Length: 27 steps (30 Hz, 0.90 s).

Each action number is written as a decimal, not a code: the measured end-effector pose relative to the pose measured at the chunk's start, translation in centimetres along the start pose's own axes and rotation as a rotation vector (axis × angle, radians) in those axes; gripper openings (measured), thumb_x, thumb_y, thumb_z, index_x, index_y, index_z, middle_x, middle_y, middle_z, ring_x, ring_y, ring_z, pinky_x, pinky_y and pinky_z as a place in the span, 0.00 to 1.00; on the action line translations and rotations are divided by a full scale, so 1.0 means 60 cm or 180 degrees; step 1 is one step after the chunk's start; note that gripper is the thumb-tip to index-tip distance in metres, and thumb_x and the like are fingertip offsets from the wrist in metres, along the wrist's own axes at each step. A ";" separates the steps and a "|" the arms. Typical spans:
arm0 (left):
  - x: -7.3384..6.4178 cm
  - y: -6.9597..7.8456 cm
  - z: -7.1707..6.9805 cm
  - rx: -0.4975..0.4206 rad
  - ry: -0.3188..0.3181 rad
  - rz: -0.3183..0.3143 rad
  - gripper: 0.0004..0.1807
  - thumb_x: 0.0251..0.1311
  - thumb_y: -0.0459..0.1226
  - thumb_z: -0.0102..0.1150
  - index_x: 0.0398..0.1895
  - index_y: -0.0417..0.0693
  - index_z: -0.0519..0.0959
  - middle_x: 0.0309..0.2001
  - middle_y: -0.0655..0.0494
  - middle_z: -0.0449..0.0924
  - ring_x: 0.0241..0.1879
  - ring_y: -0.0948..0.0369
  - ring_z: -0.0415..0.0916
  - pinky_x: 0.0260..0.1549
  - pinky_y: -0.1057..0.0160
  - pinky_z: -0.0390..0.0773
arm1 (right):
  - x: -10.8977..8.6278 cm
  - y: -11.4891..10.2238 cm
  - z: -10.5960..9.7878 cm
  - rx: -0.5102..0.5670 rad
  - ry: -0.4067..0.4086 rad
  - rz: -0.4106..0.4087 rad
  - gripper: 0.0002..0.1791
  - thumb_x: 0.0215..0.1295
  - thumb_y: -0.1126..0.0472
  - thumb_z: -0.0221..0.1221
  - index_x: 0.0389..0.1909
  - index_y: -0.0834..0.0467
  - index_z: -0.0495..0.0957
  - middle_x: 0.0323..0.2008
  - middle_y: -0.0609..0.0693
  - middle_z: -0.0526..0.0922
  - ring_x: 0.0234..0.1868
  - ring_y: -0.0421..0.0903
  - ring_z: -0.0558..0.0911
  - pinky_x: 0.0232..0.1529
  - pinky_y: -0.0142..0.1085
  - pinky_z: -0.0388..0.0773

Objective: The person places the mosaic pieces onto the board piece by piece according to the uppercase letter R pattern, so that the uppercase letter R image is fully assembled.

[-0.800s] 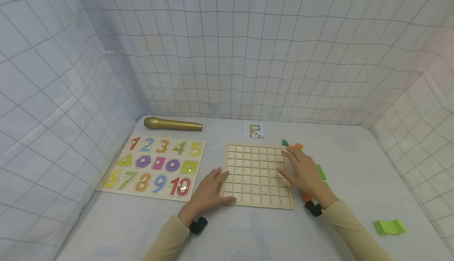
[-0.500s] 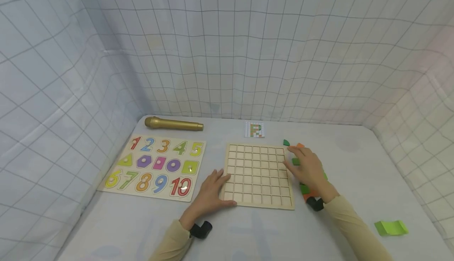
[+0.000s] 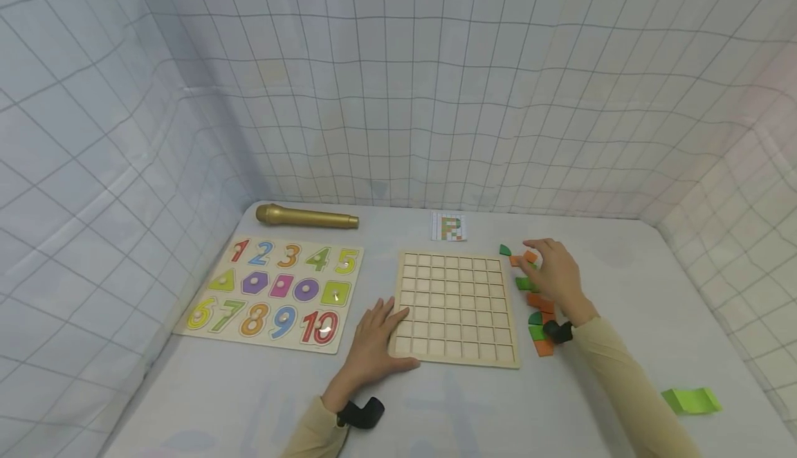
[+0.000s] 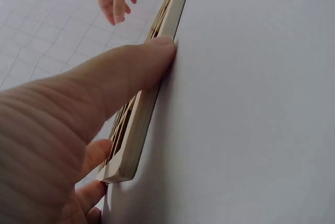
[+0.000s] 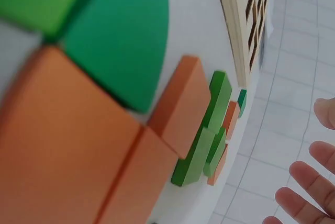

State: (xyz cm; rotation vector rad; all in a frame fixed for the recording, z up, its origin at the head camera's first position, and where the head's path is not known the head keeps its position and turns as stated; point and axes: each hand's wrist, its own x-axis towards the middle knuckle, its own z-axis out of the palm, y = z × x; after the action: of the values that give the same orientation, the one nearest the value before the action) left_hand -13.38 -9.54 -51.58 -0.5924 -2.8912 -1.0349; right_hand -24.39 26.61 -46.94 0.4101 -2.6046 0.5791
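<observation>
Your left hand [image 3: 371,347], spread, touches the board [image 3: 457,309]; pushing may skid it. Your right hand [image 3: 560,277], half-spread, empty, could scatter blocks [image 3: 539,301] toward the surface's [image 3: 623,299] right edge if lowered fast

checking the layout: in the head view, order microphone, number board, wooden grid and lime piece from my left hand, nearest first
1. Wooden grid: touching left hand
2. Number board: left side
3. Microphone: back left
4. Lime piece: far right
</observation>
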 end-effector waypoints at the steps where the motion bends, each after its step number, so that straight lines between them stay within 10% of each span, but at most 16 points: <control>1: 0.000 0.000 0.001 0.0015 0.0017 -0.0002 0.49 0.39 0.54 0.73 0.66 0.45 0.67 0.71 0.42 0.54 0.71 0.45 0.42 0.67 0.45 0.43 | 0.003 0.004 0.000 0.0003 -0.0033 0.0050 0.21 0.59 0.57 0.65 0.49 0.65 0.79 0.44 0.64 0.79 0.45 0.62 0.76 0.32 0.53 0.77; 27: -0.004 0.002 0.003 0.0106 0.0075 -0.0008 0.49 0.39 0.56 0.72 0.67 0.48 0.67 0.71 0.44 0.54 0.71 0.48 0.42 0.67 0.48 0.42 | 0.033 0.040 0.002 0.0128 -0.0749 0.0732 0.19 0.63 0.57 0.62 0.46 0.69 0.78 0.43 0.67 0.77 0.42 0.62 0.74 0.37 0.53 0.74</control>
State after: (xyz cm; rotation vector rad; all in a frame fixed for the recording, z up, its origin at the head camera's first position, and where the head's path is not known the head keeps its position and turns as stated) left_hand -13.09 -9.41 -51.67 -0.5709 -2.8834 -0.9852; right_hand -27.01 28.28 -46.87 0.2018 -2.8937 0.6971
